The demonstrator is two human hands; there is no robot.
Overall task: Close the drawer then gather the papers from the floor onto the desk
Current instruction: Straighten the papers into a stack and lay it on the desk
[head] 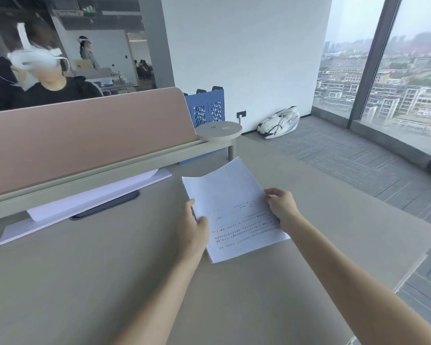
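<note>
A stack of white printed papers (230, 202) is over the middle of the beige desk (85, 270), its far corner slightly lifted. My left hand (193, 229) grips the stack's left edge, thumb on top. My right hand (281, 209) pinches its right edge. The printed text faces away from me. No drawer is in view, and the visible floor holds no papers.
A pink partition (85, 135) runs along the desk's back, with a white strip (85, 205) and a dark slot (105, 205) below it. A round side shelf (219, 130), blue cabinet (205, 110) and white bag (279, 123) lie beyond. People sit behind the partition.
</note>
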